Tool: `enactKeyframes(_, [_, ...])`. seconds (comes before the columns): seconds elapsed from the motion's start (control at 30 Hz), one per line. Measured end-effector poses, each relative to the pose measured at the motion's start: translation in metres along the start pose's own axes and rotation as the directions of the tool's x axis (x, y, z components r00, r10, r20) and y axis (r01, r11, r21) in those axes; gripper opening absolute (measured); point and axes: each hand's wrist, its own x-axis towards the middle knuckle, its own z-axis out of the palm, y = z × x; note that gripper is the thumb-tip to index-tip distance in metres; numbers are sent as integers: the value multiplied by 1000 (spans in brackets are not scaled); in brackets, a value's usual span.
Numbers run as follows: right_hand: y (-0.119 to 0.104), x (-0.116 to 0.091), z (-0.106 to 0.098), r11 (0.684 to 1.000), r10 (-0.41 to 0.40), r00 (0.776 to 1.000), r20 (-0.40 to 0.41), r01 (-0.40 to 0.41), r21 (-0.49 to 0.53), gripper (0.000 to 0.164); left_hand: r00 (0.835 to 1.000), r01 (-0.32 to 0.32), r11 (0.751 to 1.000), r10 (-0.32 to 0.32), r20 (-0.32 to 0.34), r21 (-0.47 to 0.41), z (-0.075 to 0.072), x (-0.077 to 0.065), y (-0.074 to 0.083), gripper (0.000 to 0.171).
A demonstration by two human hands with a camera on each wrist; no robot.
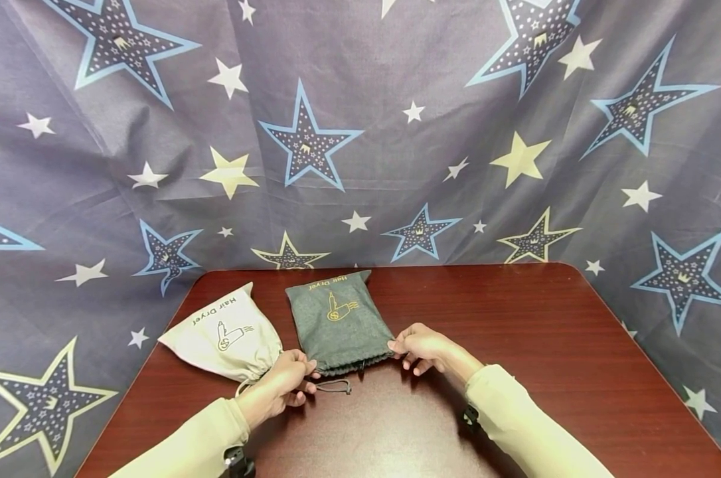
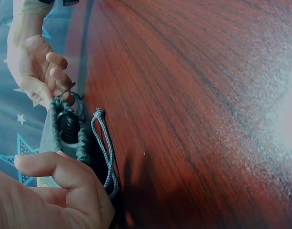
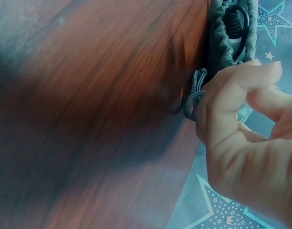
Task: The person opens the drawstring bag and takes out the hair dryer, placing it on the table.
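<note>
A dark grey drawstring bag printed "Hair Dryer" lies on the table, its gathered mouth toward me. My left hand pinches the left corner of that mouth, and my right hand pinches the right corner. Between them the mouth gapes a little; in the left wrist view a black coiled cord shows inside. A grey drawstring loop hangs out beside the left hand. Left of the grey bag lies a cream drawstring bag with the same print, its neck partly hidden behind my left hand.
The dark red wooden table has rounded far corners. Behind it hangs a grey-blue curtain patterned with stars. A dark band device sits on the left wrist and another device on the right.
</note>
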Motion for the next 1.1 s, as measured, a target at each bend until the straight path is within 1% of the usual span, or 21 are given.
enactKeyframes(0.23, [0,1,-2,1000,0,1000,-9,0,-1,22,1000,-15,1000,15,-14,11,-1,-2,2,18])
enactKeyframes(0.4, [-3,1,-2,1000,-14,1000,-8,14,1,24,999,-12,1000,11,-53,-4,4,-3,2,12])
enactKeyframes(0.43, [-3,1,-2,1000,-15,1000,-6,15,-2,25,998,-13,1000,12,-61,-3,5,-4,2,13])
enactKeyframes(0.47, [-3,1,-2,1000,-15,1000,-5,15,-6,25,998,-16,1000,16,-67,0,7,-5,2,17])
enactKeyframes(0.53, [-3,0,-1,1000,-15,1000,-9,15,-20,26,997,-23,1000,24,-75,14,10,-6,1,31])
enactKeyframes(0.63, [-2,1,2,999,-23,999,-27,22,-47,34,996,-43,999,46,-80,34,15,-7,-1,52])
enactKeyframes(0.7, [0,2,5,997,-35,998,-50,31,-72,38,994,-57,997,61,-91,42,19,-5,-4,59])
enactKeyframes(0.9, [-2,0,17,987,-89,990,-113,73,-143,32,986,-85,996,88,-144,27,28,-1,-8,61])
enactKeyframes(1.0, [-3,-1,18,986,-85,990,-114,68,-152,36,983,-97,995,99,-158,19,30,-2,-8,61])
enactKeyframes(1.1, [0,2,16,986,-89,991,-96,75,-149,42,981,-102,995,104,-165,21,31,-2,-8,56])
